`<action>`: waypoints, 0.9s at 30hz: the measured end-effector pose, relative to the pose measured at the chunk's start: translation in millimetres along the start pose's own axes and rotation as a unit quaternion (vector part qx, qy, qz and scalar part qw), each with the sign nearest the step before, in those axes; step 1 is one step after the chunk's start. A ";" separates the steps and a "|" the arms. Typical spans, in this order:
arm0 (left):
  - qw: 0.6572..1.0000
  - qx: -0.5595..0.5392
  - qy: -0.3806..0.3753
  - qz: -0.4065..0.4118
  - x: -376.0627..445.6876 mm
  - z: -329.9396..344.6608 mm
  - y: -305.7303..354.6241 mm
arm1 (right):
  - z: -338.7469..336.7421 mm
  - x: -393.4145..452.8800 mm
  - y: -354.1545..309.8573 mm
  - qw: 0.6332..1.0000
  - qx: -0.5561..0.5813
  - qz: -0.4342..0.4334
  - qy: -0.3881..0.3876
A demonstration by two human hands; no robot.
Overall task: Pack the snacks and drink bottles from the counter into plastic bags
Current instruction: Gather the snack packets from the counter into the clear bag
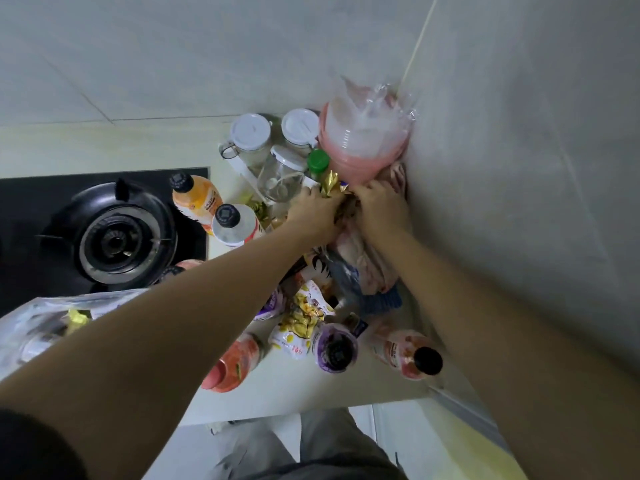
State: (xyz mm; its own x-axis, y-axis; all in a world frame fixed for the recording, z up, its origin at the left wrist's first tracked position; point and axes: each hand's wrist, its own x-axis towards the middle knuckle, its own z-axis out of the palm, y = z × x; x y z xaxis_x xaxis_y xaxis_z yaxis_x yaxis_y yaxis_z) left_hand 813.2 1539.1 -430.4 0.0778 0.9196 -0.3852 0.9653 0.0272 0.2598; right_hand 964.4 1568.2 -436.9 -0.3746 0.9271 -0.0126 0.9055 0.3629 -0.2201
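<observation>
Both my hands reach to the back of the counter. My left hand (pixel 313 211) and my right hand (pixel 381 206) grip the bunched top of a pinkish plastic bag (pixel 363 258) with a gold snack wrapper (pixel 329 183) sticking out between them. In front lie snack packets (pixel 304 317), a purple bottle (pixel 334 348), a red bottle (pixel 410 355) and a pink bottle (pixel 232 365). An orange bottle (pixel 195 199) and a white bottle (pixel 235 225) stand to the left. A clear filled bag (pixel 45 323) lies at the left edge.
A gas stove burner (pixel 114 237) sits at the left. Glass jars with white lids (pixel 251 138) and a wrapped stack of pink plastic cups (pixel 363 140) stand in the back corner against the tiled wall (pixel 519 168). The counter's front edge (pixel 311 410) is near my legs.
</observation>
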 end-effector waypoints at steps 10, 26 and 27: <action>0.998 -0.031 0.056 0.008 -27.2 -23.0 4.5 | -47.8 -16.8 -9.3 0.997 0.020 0.026 0.068; 0.971 -0.108 0.167 0.133 -204.3 -153.0 -82.0 | -173.8 -115.2 -197.5 0.975 0.061 0.047 0.207; 0.971 -0.107 0.169 0.129 -220.6 -156.1 -99.8 | -173.8 -118.3 -217.9 0.975 0.066 0.040 0.210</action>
State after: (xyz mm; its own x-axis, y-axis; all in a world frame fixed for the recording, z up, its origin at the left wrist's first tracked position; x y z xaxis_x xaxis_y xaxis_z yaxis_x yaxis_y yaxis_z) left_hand 660.8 1394.8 -233.1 0.1896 0.9816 0.0216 0.8480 -0.1748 0.5003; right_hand 846.1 1395.7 -218.0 -0.1633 0.9188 0.3594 0.8843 0.2978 -0.3595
